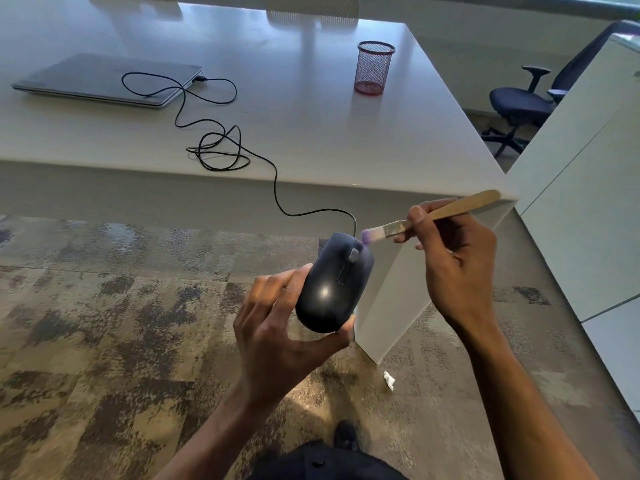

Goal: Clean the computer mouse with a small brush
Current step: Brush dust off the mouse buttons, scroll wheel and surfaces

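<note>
Below the desk edge (242,174), over patterned carpet (104,323), left hand (277,327) grips black wired mouse (334,284) off the table, fingers wrapped round its sides. Right hand (453,258) pinches wooden-handled brush (433,214), bristles touching mouse front near the scroll wheel (354,254). Cable (277,188) runs up to closed laptop (104,79); red mesh cup (373,68) stands well apart.

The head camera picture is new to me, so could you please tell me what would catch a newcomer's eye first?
At lower centre the left hand holds a black mouse in the air above the carpet, while the right hand puts the tip of a small wooden brush to its front end. The mouse's cable loops back across the white desk to a closed laptop at upper left. A red mesh cup stands alone farther right.
</note>
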The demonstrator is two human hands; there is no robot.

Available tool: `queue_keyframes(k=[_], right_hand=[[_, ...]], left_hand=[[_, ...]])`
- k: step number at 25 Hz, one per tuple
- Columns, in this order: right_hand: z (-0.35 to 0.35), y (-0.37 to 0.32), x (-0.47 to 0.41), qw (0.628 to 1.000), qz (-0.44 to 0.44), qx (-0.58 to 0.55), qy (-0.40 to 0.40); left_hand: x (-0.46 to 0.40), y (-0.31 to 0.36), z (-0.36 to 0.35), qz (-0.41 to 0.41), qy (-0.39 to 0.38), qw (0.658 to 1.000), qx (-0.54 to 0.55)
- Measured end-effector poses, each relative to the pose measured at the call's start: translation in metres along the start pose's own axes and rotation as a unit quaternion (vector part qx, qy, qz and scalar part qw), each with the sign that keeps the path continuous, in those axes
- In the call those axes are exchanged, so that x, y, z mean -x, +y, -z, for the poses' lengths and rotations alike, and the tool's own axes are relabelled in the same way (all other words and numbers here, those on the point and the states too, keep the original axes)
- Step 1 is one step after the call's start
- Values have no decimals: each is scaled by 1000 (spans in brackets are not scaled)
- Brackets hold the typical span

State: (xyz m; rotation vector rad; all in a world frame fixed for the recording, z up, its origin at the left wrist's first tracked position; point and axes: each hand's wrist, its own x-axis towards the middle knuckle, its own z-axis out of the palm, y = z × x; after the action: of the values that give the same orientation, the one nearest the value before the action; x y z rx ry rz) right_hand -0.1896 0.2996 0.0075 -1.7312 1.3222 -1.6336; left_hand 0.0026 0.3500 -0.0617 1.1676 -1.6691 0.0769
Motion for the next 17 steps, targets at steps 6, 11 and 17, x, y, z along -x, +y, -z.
queue_keyframes(k=[6, 11, 17], right_hand=[[-3, -10, 3, 972, 27, -149, -182], [-7, -3, -3, 997, -6, -27, -78], [-7, -9, 0, 990, 26, -98, -97]], left_hand=[[2, -2, -1, -21, 7, 1000, 3], [2, -3, 0, -17, 2, 1000, -2], [2, -4, -1, -15, 1, 1000, -6]])
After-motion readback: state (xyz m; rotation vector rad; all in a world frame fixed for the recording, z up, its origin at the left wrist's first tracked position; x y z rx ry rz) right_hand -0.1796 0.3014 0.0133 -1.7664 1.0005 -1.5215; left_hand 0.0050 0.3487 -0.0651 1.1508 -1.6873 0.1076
